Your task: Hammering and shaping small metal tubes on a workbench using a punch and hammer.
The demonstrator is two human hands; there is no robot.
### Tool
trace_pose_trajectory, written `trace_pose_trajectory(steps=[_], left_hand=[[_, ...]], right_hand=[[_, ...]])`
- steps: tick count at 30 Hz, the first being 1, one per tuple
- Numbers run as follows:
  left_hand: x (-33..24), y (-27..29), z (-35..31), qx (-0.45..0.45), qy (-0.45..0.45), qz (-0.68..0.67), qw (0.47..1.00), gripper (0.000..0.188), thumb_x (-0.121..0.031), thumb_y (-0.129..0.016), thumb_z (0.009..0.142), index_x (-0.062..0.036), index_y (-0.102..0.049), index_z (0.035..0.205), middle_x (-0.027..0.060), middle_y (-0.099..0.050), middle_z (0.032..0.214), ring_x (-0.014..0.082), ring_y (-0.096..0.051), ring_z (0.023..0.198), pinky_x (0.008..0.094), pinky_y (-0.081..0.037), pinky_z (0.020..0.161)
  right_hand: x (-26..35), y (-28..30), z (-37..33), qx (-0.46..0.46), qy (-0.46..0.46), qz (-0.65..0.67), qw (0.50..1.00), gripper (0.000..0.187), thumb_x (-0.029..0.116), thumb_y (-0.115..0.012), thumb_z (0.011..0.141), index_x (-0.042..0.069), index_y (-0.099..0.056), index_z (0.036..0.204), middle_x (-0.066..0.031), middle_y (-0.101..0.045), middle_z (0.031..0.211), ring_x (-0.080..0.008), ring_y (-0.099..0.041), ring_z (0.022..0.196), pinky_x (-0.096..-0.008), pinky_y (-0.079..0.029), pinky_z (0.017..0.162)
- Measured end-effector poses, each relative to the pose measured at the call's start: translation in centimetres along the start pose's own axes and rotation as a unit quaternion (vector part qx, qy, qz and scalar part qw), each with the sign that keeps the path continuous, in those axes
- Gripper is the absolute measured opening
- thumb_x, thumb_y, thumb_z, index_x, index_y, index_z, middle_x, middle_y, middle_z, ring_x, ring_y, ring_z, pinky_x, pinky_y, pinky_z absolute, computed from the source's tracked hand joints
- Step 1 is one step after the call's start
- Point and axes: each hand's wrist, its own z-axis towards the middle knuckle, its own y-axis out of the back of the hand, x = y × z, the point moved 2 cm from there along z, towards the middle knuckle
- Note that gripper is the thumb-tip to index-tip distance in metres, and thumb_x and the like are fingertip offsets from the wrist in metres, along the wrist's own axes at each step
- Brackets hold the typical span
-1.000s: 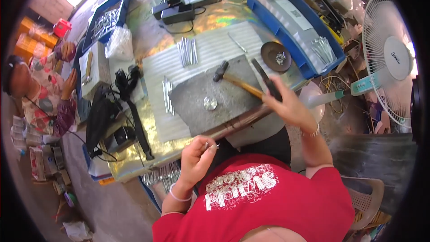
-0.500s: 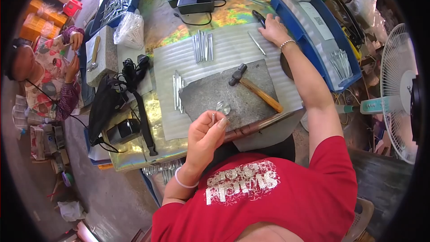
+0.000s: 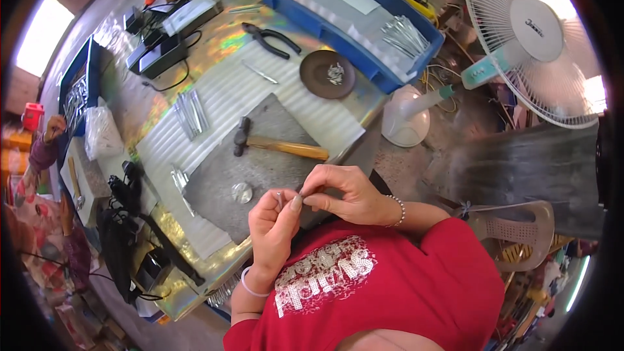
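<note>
My left hand [image 3: 273, 224] is closed in a pinch on a thin metal rod [image 3: 280, 199], whose end pokes up between thumb and fingers. Fingertips of my right hand [image 3: 348, 195] meet the left's and pinch together; whatever is between them is too small to make out. Both hands are over the near edge of a grey stone slab [image 3: 214, 179]. On the slab lie a hammer [image 3: 286, 147] with a wooden handle and a small clear round object [image 3: 242, 193]. Farther off, black-handled pliers [image 3: 273, 40] rest beside a brown dish [image 3: 312, 84] with small metal bits [image 3: 335, 74].
Bundles of metal rods [image 3: 190, 114] and a single thin rod [image 3: 260, 72] lie on white foam sheeting [image 3: 221, 88]. A blue tray [image 3: 364, 68] stands far right, near a fan [image 3: 533, 29]. At left are a black bag [image 3: 120, 221] and a co-worker's hand [image 3: 55, 128].
My right hand has left the pliers and come back to my left hand, its fingertips now touching it. The view has turned to the right, uncovering the whole dish.
</note>
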Motion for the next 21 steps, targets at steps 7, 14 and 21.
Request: trace_pose_trajectory(steps=[7, 14, 21], left_hand=[[1.9, -2.5, 1.5, 0.039, 0.039, 0.049, 0.997, 0.009, -0.008, -0.055, 0.091, -0.0009, -0.058, 0.096, -0.0079, -0.048, 0.067, -0.001, -0.036, 0.052, 0.0158, -0.026, 0.044], [2.4, -3.3, 1.4, 0.05, 0.037, 0.032, 0.998, 0.017, -0.01, -0.05, 0.094, 0.0, -0.055, 0.107, -0.0079, -0.042, 0.063, -0.0004, -0.033, 0.049, 0.0167, -0.024, 0.044], [0.7, -1.3, -1.2, 0.009, -0.046, 0.084, 0.995, 0.016, -0.009, -0.036, 0.097, -0.0021, -0.044, 0.109, 0.0015, -0.043, 0.059, 0.0057, -0.037, 0.048, 0.0182, -0.028, 0.044]], right_hand=[[-1.5, 2.1, -2.4, -0.084, 0.016, -0.02, 0.996, 0.011, 0.002, -0.059, 0.087, 0.0, -0.054, 0.097, -0.0068, -0.055, 0.09, -0.0103, -0.056, 0.069, -0.0224, -0.047, 0.063], [-8.6, 11.3, -1.8, -0.374, 0.011, -0.366, 0.852, 0.006, 0.007, -0.056, 0.087, 0.005, -0.053, 0.092, -0.011, -0.059, 0.074, -0.0262, -0.061, 0.06, -0.0352, -0.047, 0.052], [-11.7, 14.2, -0.2, -0.313, -0.055, -0.571, 0.757, 0.012, 0.016, -0.057, 0.086, 0.006, -0.056, 0.093, -0.0117, -0.061, 0.083, -0.0318, -0.061, 0.069, -0.0393, -0.05, 0.058]])
